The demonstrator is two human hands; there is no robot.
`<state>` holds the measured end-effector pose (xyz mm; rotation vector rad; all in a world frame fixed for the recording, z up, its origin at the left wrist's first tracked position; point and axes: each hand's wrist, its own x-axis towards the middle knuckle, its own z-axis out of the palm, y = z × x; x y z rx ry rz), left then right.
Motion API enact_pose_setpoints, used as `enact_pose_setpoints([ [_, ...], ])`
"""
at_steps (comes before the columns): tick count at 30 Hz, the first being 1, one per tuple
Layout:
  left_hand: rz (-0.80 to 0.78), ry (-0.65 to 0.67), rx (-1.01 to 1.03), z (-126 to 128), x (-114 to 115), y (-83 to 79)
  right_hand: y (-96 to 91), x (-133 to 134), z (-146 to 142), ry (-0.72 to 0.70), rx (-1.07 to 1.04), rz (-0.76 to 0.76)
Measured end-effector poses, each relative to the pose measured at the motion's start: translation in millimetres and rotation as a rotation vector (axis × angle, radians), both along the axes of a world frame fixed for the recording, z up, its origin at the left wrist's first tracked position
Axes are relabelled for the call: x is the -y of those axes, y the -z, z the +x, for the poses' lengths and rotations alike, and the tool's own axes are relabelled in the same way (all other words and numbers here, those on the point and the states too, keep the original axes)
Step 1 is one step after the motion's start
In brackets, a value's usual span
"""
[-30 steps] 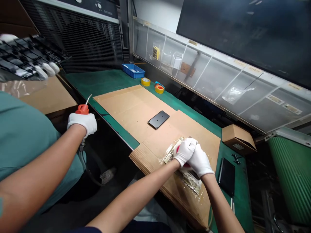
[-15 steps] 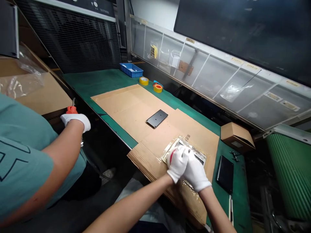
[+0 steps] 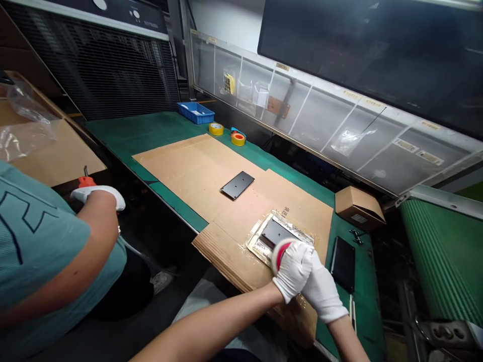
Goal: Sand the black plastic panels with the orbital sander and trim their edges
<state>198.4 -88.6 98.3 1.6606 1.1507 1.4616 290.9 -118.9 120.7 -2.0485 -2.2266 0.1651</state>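
Note:
My left hand (image 3: 294, 266), in a white glove, is closed around a roll of tape (image 3: 279, 251) with a white rim and a red inside. Pressed against it is my gloved right hand (image 3: 322, 291), fingers bent; what they pinch is hidden. Both hands are over the near right part of a pale frame (image 3: 258, 246), taped to the cardboard. Inside that frame lies a black plate (image 3: 275, 232), partly covered by the hands. A second black plate (image 3: 237, 185) with small holes rests farther off on the cardboard sheet (image 3: 184, 166).
Yellow tape rolls (image 3: 216, 129) and a blue tray (image 3: 196, 113) stand at the back of the green table (image 3: 132, 133). To the right are a cardboard box (image 3: 360, 207) and a black panel (image 3: 343, 264). At left, a co-worker's gloved hand (image 3: 100, 193) holds an orange-handled tool.
My hands and the tape roll have moved right and toward me across the frame, uncovering more of the black plate. The camera view has shifted slightly. The co-worker's arm has moved a little.

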Motion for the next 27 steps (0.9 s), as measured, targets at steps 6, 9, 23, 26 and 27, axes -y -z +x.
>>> enact_pose_setpoints([
  [6, 0.062, 0.165, -0.12, 39, -17, -7.4, -2.4, -6, 39, 0.245, -0.017, -0.017],
  [9, 0.028, 0.147, -0.106, 40, 0, -1.1, 6.3, 7, 43, 0.091, -0.046, -0.001],
  [23, -0.039, -0.187, -0.221, -88, -4, 38.4, -32.6, -131, 51, 0.306, -0.151, -0.07],
  [26, -0.054, -0.252, -0.278, -120, 10, 68.8, -30.0, -130, 50, 0.336, -0.114, -0.036],
  [27, -0.053, -0.258, -0.281, -125, 12, 74.2, -28.4, -126, 44, 0.344, -0.085, -0.01],
])
